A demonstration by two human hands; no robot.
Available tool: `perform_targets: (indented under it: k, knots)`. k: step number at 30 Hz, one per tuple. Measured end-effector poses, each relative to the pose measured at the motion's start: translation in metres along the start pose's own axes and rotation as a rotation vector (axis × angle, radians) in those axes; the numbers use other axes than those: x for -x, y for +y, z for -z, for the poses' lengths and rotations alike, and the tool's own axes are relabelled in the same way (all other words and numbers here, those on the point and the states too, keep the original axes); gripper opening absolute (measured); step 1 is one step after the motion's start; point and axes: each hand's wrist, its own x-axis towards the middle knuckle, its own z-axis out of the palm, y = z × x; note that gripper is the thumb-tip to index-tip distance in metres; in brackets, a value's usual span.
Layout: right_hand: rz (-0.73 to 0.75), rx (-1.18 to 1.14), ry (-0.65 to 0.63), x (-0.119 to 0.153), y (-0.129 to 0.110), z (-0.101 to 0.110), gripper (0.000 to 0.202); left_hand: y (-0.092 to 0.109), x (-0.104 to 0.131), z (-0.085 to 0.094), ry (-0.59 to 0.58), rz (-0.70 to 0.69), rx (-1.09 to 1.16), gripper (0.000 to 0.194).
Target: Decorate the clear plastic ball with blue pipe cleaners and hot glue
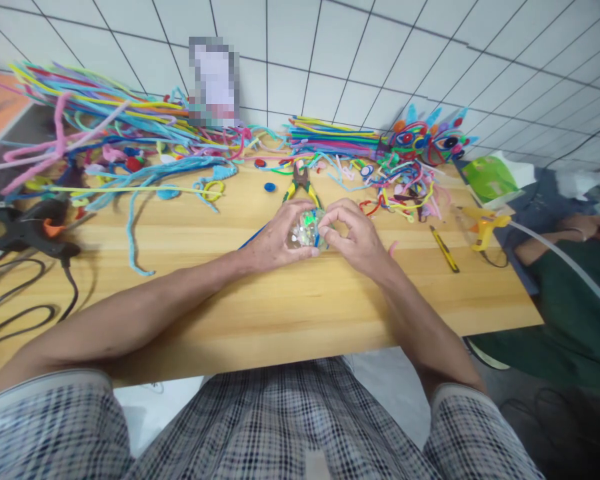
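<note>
A clear pack of shiny bits [305,230] is over the table [300,300], grasped by the left hand [281,232]; the right hand [354,235] pinches at its edge, hold unclear; handling looks unfinished, what remains unshown; pliers [301,176] lie beyond.

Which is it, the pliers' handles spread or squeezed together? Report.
Spread: the pliers have handles splaying apart, with tabletop showing between them. Whether the jaws are open, cannot tell: too small and blurred.
</note>
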Motion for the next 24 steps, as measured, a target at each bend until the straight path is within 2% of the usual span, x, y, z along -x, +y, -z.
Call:
perform_targets:
  k: [9,24]
  knots:
    - [0.049,0.065,-0.005,0.0001,-0.0032,0.0054,0.01,-0.0045,-0.0034,0.0076,-0.037,-0.025,0.008,0.086]
    - [0.032,0.121,-0.021,0.0009,-0.0038,0.0021,0.01,0.0045,-0.0076,0.008,-0.073,-0.092,-0.032,0.076]
